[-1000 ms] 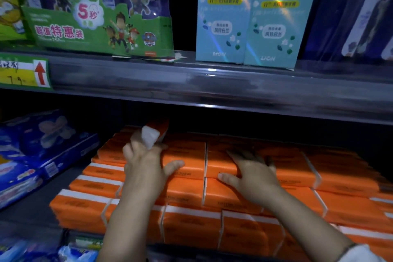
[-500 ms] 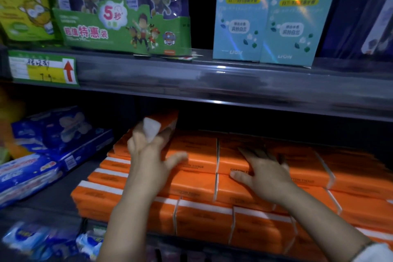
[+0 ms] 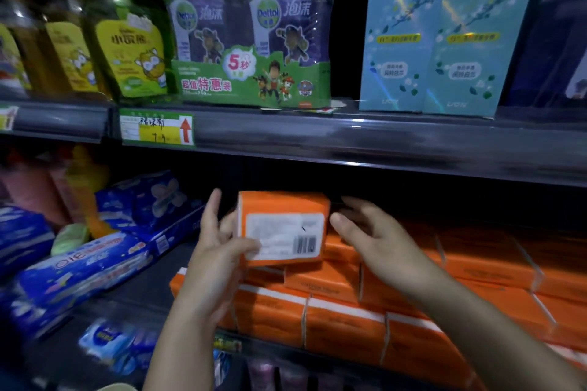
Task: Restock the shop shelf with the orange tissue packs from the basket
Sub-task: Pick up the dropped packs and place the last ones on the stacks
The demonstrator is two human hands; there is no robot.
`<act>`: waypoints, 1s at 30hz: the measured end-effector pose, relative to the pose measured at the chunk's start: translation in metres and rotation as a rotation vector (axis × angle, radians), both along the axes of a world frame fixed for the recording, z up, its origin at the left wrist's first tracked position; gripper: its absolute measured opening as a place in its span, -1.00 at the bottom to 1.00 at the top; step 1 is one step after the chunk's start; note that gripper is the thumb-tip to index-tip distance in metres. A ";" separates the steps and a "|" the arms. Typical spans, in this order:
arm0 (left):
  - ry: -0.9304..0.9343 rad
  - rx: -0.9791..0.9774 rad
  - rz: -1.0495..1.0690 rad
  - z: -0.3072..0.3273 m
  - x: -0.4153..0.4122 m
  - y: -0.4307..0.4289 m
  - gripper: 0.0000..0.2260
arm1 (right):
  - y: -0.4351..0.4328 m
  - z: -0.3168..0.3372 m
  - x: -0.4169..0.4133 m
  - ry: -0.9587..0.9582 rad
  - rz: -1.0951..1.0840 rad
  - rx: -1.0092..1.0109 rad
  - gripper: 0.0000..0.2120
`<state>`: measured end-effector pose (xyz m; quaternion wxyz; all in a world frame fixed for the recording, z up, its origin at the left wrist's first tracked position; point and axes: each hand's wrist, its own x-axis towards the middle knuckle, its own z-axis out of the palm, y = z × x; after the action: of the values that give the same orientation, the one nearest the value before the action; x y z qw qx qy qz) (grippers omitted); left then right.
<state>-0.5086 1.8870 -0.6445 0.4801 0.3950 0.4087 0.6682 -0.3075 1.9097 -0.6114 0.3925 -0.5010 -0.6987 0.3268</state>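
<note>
Lifted since a second ago, one orange tissue pack (image 3: 282, 227) now hangs above the stacked orange packs (image 3: 346, 324), label side facing out, just under the upper shelf edge (image 3: 381, 143). Left hand (image 3: 216, 260) pinches its lower left corner, thumb on the label. Right hand (image 3: 378, 241) is spread, fingertips near the pack's right edge; contact unclear. Dark open room lies behind the pack. Two blue packs (image 3: 95, 260) sit left, bare shelf floor between.

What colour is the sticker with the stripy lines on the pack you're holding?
White, with a black barcode; the label sits on the orange tissue pack, clearest in the head view.
</note>
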 end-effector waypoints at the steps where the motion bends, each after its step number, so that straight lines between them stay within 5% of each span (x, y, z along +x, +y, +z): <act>1: 0.073 0.053 -0.004 0.001 0.001 -0.003 -0.15 | -0.005 0.003 -0.007 0.088 0.030 -0.114 -0.57; 5: 0.375 0.268 -0.005 0.003 0.010 -0.009 -0.25 | -0.010 0.011 -0.015 0.554 0.078 -0.570 -0.63; 9: 0.651 0.368 -0.174 0.005 0.019 -0.013 -0.29 | -0.004 0.011 -0.003 0.805 -0.025 -0.569 -0.86; 14: 0.306 0.245 -0.185 0.007 0.020 -0.012 -0.51 | 0.000 0.006 0.011 0.696 -0.066 -0.429 -0.65; 20: 0.286 -0.075 -0.173 0.001 0.027 -0.007 -0.49 | -0.002 0.005 0.004 0.541 0.085 -0.375 -0.41; 25: 0.205 -0.100 -0.216 0.002 0.023 -0.007 -0.63 | 0.002 0.004 -0.007 0.518 0.099 -0.336 -0.45; 30: -0.081 -0.168 0.160 -0.004 0.003 0.007 -0.77 | 0.008 0.002 -0.002 0.490 0.006 -0.214 -0.60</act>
<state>-0.5052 1.8940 -0.6483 0.4727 0.2920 0.4736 0.6834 -0.3096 1.9178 -0.6097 0.4937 -0.4435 -0.5458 0.5115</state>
